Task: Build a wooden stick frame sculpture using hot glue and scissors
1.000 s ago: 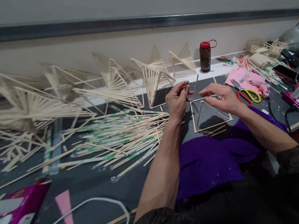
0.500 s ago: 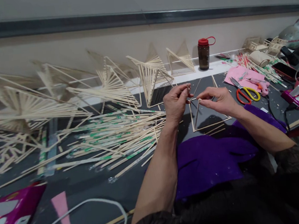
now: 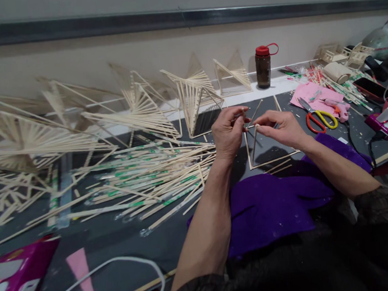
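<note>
My left hand [image 3: 229, 130] is pinched around the end of a thin wooden stick, with its fingertips pressed together. Close to its right, my right hand [image 3: 279, 129] pinches the top of another thin stick [image 3: 255, 145], which slants down to the corner of a wooden stick frame [image 3: 274, 160] on the dark table [image 3: 177, 252]. A further stick [image 3: 256, 113] leans up behind the fingertips. Two short sticks lie just in front of the frame. Purple cloth [image 3: 268, 207] covers my lap below both hands.
Wrapped and loose sticks [image 3: 162, 176] are heaped to the left. Fan-shaped stick structures [image 3: 143, 114] stand along the wall. A brown bottle [image 3: 263, 71] is behind my hands. Scissors [image 3: 320, 122], pink cloth [image 3: 307, 95] and a phone [image 3: 372, 89] lie right; a magenta device [image 3: 24, 276] sits front left.
The view has shifted slightly. My right hand has moved a little to the left with its stick, toward my left hand. My left hand keeps its pinch.
</note>
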The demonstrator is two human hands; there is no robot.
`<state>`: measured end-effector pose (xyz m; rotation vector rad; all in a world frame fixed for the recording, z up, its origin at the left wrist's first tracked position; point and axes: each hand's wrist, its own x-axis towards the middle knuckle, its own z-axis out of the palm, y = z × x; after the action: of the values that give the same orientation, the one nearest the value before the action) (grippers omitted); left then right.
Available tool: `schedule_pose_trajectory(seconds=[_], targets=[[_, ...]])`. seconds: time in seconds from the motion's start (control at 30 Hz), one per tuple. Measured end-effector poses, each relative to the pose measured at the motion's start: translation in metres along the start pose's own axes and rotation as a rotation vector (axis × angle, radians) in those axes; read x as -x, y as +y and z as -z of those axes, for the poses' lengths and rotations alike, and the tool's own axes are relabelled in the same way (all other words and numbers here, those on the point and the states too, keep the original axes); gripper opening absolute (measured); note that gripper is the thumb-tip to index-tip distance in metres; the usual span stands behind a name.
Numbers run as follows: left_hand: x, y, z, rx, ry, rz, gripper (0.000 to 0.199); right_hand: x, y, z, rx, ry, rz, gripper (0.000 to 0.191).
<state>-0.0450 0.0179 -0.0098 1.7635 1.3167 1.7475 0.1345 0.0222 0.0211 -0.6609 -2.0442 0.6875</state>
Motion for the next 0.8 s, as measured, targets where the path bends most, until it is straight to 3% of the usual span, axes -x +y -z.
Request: schedule_pose_trajectory(seconds=[0.47,0.8], targets=[[0.006,0.009,0.005,0.084,-0.071,0.051,0.021,0.001,0.004,-0.003,-0.020,0.006,-0.035,0.021],[0.013,0.013,0.004,-0.001,-0.144,-0.057,0.019,0.003,0.009,-0.005,0.030,0.010,-0.012,0.021]])
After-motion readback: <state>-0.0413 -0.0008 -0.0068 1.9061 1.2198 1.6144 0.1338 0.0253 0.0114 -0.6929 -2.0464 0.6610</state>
